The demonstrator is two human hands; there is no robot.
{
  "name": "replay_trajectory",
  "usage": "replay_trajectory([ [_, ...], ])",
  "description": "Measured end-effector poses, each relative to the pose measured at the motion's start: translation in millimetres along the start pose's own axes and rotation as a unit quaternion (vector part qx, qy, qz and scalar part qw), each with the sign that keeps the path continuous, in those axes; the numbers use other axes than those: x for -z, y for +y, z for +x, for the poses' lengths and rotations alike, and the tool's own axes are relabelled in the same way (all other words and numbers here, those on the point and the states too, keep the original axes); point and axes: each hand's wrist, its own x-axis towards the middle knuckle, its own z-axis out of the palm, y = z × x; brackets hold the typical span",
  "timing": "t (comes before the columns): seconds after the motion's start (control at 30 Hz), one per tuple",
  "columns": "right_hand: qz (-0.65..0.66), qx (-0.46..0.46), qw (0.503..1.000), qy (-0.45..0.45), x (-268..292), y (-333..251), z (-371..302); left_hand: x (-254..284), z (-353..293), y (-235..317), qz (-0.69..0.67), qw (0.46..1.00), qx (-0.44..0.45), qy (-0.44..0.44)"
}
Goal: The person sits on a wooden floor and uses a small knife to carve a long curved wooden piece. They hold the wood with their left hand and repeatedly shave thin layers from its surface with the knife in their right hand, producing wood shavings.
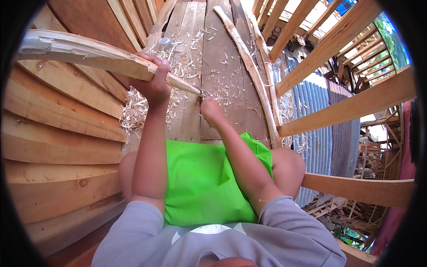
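Observation:
A long pale wooden pole (95, 52), debarked and roughly shaved, slants from the far left down to a tapered end in front of me. My left hand (156, 79) is wrapped around it near that thinner end. Close to the tip, my right hand (211, 110) is closed in a fist around what looks like a knife (202, 94); only a small dark bit of blade shows, against the pole's end, and the handle is hidden in the fist. A bright green cloth (195, 178) covers my lap under both forearms.
Curled wood shavings (135, 111) lie heaped by the left plank wall (62, 120) and scattered over the plank floor (224, 89). A clear cup (165, 43) stands among them. Another peeled pole (247, 58) lies along the right side, beside a slatted railing (338, 107) with corrugated metal sheets (313, 100) beyond.

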Motion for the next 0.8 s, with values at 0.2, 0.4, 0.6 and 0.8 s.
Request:
replay_trajectory([
  [0.2, -0.083, -0.013, 0.996, 0.005, 14, -19, -19, 5, -1, 2, 0.037, 0.999, 0.022, -0.022],
  [0.4, -0.011, -0.036, 0.999, -0.017, 11, -16, -8, 6, 0, -3, 0.015, 1.0, 0.001, 0.0],
  [0.6, -0.206, 0.038, 0.978, -0.009, 14, 56, 25, -14, 1, -3, -0.002, 1.0, 0.01, -0.017],
  [0.8, -0.051, 0.01, 0.999, -0.013, -6, 20, 11, 9, 1, -2, 0.031, 0.999, -0.008, 0.009],
])
